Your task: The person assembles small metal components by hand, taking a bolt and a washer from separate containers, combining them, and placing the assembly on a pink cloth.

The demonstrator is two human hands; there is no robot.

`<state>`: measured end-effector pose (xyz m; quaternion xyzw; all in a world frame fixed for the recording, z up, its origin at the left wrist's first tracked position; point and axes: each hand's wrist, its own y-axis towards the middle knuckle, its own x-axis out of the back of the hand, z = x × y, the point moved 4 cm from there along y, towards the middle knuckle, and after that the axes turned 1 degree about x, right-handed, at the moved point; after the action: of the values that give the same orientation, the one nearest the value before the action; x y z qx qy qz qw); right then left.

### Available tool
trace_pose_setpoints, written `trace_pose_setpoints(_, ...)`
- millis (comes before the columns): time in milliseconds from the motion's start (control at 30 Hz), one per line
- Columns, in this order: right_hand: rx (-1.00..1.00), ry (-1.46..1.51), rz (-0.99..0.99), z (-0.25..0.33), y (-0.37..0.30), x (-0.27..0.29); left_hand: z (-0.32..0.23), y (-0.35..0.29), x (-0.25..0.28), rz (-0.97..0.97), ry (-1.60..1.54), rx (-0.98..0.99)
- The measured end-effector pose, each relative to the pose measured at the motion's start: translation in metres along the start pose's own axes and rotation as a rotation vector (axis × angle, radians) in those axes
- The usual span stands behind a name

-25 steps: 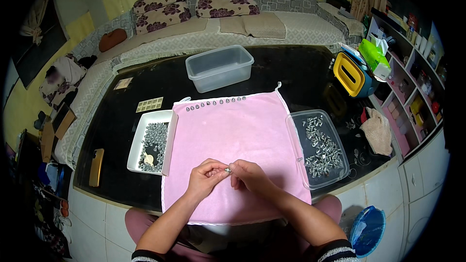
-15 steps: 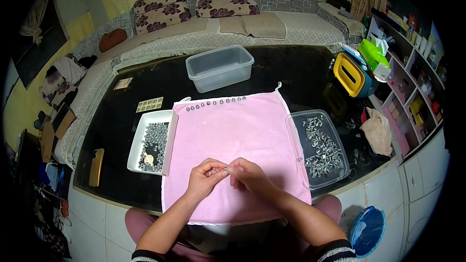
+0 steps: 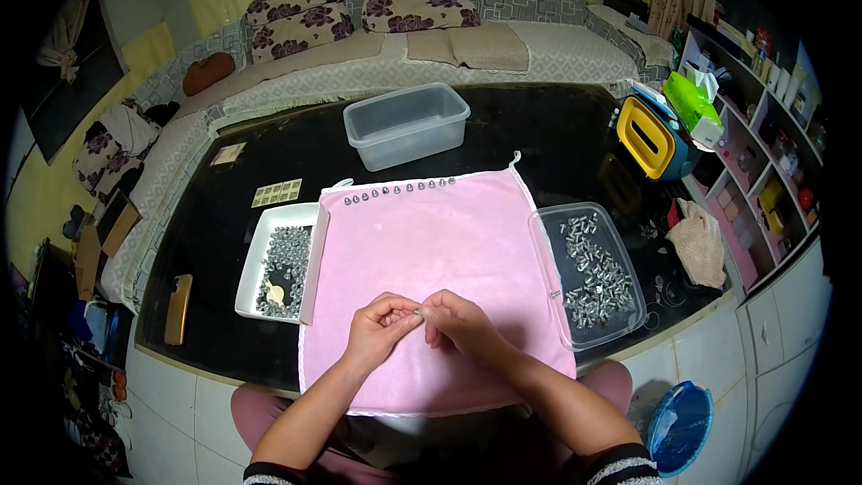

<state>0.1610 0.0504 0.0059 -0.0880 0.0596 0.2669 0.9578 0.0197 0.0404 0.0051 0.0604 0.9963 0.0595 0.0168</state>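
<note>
Over the near part of a pink cloth (image 3: 413,247), my left hand (image 3: 375,330) and my right hand (image 3: 458,321) meet fingertip to fingertip. Both are closed in a pinch on a small metal fastener (image 3: 419,313), mostly hidden by the fingers. Along the cloth's far edge stands a row of several small metal fasteners (image 3: 396,189). To the left, a white box (image 3: 312,278) holds many small silver nuts (image 3: 289,251) and a pale round piece. On the right, a clear shallow tray (image 3: 636,310) holds a pile of silver bolts (image 3: 595,280).
An empty translucent tub (image 3: 404,154) sits beyond the cloth on the dark table. A phone (image 3: 179,310) lies at the left, a yellow and blue box (image 3: 642,136) at the far right. A beige cloth (image 3: 697,244) lies beside the clear tray; a blue bucket (image 3: 680,431) stands on the floor.
</note>
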Motion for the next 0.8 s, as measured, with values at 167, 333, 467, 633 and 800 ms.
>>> trace_pose_setpoints(167,-0.026,0.017,0.047,-0.005,0.002,0.003,0.002,0.000,-0.002,0.017,-0.065,0.031)
trace_pose_setpoints(333,-0.005,-0.020,0.016,-0.003,0.002,0.000,0.003,0.000,-0.001,0.022,-0.034,0.028)
trace_pose_setpoints(467,-0.004,-0.060,-0.026,-0.001,0.001,0.000,0.001,-0.001,-0.002,0.033,-0.027,0.029)
trace_pose_setpoints(633,-0.030,-0.026,0.015,-0.006,0.002,0.002,0.006,-0.001,-0.002,0.044,-0.079,0.052)
trace_pose_setpoints(800,-0.010,-0.022,-0.008,-0.001,-0.002,-0.002,0.005,-0.001,-0.001,0.038,-0.041,0.029)
